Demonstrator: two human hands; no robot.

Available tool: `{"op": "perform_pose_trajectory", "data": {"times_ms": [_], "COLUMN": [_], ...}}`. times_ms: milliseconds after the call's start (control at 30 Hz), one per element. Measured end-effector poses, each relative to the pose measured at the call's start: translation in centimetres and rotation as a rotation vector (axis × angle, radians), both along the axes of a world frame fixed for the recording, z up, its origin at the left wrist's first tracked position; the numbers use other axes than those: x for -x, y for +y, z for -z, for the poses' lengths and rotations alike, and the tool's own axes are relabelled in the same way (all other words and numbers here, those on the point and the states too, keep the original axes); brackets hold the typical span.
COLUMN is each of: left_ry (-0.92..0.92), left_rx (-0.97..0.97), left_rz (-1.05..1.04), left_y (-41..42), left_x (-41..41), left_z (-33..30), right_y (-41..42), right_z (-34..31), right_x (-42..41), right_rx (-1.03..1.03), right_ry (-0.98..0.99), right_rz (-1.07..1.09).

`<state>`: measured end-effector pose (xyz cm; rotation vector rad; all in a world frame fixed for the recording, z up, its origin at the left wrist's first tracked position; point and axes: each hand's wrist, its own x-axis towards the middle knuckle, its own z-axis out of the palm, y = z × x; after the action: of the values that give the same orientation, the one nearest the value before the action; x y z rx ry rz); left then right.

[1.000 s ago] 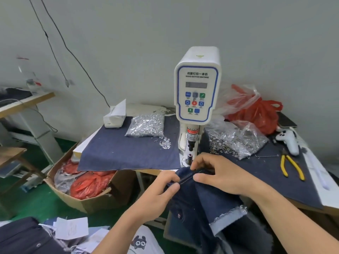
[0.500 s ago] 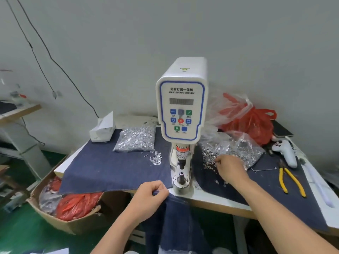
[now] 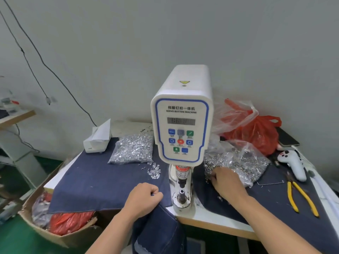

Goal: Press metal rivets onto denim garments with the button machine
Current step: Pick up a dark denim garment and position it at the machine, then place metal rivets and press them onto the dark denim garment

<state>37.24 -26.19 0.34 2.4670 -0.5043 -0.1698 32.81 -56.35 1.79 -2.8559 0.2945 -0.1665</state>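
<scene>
The white servo button machine (image 3: 181, 114) stands mid-table, its lower die (image 3: 181, 194) bare. At the table's front edge my left hand (image 3: 145, 197) grips the top of a dark denim garment (image 3: 159, 228), which hangs down below the edge. My right hand (image 3: 225, 180) rests on the dark metal rings spilling from an open clear bag (image 3: 244, 162) right of the machine. Its fingertips are buried in the pile, so whether they pinch a piece is hidden. A bag of silver rivets (image 3: 134, 149) and a small loose heap of them (image 3: 154, 171) lie left of the machine.
Yellow-handled pliers (image 3: 300, 198), a white controller (image 3: 293, 164), a phone (image 3: 288, 139) and a red plastic bag (image 3: 258, 134) sit at the right. A tissue box (image 3: 97, 141) is at back left. A cardboard box (image 3: 60, 233) stands on the floor, left.
My right hand left the garment and reached right into the ring pile. The left hand stayed on the denim at the table edge. My view moved closer and tilted down.
</scene>
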Motion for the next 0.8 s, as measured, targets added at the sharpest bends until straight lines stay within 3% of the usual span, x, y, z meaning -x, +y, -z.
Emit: {"op": "perform_pose_trajectory", "data": {"times_ms": [400,567,800], "left_ry": [-0.020,-0.042,-0.041], "left_rx": [0.001,0.009,0.009], "left_rz": [-0.061,-0.053,-0.040], "left_y": [-0.3,-0.3,-0.2], "left_x": [0.4,0.3,0.1], "left_z": [0.5,0.7,1.1], "right_y": [1.1,4.2,7.9], "right_z": [-1.3,-2.0,-2.4], "right_x": [1.2,3.2,5.7], "right_rx": [-0.222,-0.926,-1.372], "right_ry": [-0.091,-0.220,-0.065], "right_rz": [0.166,0.217,0.182]}}
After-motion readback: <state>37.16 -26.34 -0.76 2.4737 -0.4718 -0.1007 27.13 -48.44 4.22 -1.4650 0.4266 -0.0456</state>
